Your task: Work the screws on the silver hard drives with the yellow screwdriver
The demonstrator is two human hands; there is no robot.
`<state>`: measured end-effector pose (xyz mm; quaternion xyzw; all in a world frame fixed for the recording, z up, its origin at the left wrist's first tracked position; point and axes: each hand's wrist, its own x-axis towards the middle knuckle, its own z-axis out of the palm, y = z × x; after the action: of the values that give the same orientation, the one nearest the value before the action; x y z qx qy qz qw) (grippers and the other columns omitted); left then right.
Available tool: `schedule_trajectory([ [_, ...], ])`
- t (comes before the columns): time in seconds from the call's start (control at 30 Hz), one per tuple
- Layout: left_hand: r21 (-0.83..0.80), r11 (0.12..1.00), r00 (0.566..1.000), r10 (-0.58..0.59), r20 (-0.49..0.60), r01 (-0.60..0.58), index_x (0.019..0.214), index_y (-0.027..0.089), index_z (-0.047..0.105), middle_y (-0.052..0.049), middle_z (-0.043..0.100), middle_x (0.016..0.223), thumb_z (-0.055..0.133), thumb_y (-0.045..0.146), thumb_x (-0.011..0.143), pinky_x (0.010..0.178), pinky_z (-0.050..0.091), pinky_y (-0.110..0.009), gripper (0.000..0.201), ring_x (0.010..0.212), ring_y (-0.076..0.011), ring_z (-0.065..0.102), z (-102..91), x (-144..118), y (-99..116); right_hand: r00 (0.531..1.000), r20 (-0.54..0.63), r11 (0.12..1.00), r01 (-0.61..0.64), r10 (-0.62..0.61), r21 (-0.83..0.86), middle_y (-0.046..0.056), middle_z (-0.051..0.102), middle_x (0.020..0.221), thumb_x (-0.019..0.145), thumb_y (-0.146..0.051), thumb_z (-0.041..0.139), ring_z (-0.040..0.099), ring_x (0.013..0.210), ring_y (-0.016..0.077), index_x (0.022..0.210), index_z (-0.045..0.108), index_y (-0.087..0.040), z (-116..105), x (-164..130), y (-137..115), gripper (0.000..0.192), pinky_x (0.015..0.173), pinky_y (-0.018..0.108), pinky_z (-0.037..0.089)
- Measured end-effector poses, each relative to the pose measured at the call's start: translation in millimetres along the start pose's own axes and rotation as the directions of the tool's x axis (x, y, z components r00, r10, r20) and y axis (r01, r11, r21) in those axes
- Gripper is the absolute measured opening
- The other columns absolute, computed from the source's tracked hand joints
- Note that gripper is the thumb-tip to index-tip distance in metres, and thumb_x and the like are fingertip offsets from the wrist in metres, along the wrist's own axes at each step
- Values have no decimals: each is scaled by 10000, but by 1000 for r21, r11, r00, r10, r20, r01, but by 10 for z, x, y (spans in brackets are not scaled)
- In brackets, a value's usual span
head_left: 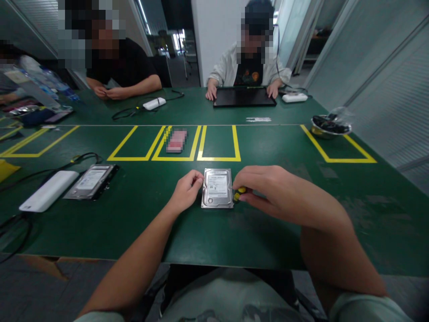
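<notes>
A silver hard drive [217,188] lies flat on the green table [214,232], label up, right in front of me. My left hand [186,190] rests against its left edge, fingers curled on the drive's side. My right hand [264,187] is at the drive's right edge, closed around a small tool with a yellow and black handle [238,193]; only the handle's end shows between my fingers.
A second hard drive [91,181] and a white power bank [48,191] with cables lie at the left. Yellow taped boxes mark the table; one holds a pink pack [176,140]. A metal bowl [330,125] stands far right. Two other people sit opposite, one at a black tablet [244,97].
</notes>
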<state>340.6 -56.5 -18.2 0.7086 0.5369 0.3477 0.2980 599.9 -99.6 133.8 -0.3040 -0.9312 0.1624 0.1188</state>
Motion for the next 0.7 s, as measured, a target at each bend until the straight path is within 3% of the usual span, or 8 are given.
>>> schedule_trajectory([
  [0.5, -162, 983, 994, -97, -54, 87, 908, 188, 597, 21, 510, 679, 471, 331, 916, 597, 360, -243, 191, 631, -132, 488, 24, 80, -193, 997, -42, 993, -64, 60, -97, 48, 618, 915, 911, -195, 577, 560, 790, 167, 964, 599, -164, 27, 4, 46, 65, 693, 266, 391],
  [0.7, -196, 976, 991, -115, -68, 100, 848, 177, 588, 20, 527, 686, 564, 365, 869, 587, 355, -231, 191, 611, -116, 466, 60, 89, -240, 1000, -11, 999, -10, 9, -44, 46, 634, 943, 916, -148, 540, 577, 839, 173, 990, 610, -181, 23, -2, 44, 107, 734, 274, 409],
])
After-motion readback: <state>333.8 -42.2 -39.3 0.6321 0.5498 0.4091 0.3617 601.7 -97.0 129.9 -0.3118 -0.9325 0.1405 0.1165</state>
